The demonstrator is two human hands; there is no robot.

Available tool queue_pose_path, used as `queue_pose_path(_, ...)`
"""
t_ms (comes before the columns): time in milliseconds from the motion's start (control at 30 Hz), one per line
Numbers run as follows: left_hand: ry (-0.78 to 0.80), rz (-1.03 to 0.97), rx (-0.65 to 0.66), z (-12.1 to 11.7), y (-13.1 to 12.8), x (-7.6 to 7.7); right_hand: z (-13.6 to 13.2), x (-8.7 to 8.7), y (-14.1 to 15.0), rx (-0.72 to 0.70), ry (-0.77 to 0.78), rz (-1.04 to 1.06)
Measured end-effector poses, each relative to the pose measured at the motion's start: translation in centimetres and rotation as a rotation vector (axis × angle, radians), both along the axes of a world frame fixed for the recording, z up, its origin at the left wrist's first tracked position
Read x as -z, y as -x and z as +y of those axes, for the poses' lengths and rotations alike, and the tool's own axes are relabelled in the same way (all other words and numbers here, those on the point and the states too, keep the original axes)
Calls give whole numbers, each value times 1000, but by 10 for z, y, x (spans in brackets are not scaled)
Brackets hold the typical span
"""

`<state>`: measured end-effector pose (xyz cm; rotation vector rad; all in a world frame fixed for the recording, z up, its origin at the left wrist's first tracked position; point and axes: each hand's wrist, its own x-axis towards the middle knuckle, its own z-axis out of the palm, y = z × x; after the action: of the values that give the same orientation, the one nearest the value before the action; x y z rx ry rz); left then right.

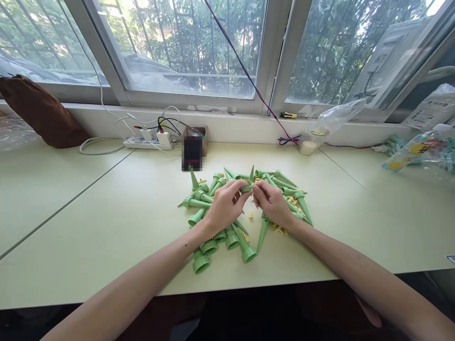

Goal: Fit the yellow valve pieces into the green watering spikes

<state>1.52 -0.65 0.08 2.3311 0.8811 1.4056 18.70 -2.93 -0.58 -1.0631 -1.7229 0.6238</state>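
Note:
A heap of green plastic cone spikes lies on the pale green table, with small yellow parts scattered among them. Both my hands hover over the heap's middle. My left hand is closed, pinching the wide end of one green cone spike that points up and away. My right hand is closed too, its fingertips meeting the same cone from the right; whether it also holds a small part I cannot make out.
A white power strip with plugs and cables sits at the back under the window. A dark small box stands behind the heap. A brown bag lies back left; plastic bags and packets lie back right.

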Motion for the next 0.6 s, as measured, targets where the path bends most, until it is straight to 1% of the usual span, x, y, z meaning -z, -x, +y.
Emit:
queue_pose_path(267,7,-28,-21,-1,-1,-4,1,3,0,-10,-35,77)
queue_pose_path(600,-1,-28,-15,0,0,0,2,3,0,-5,-79,74)
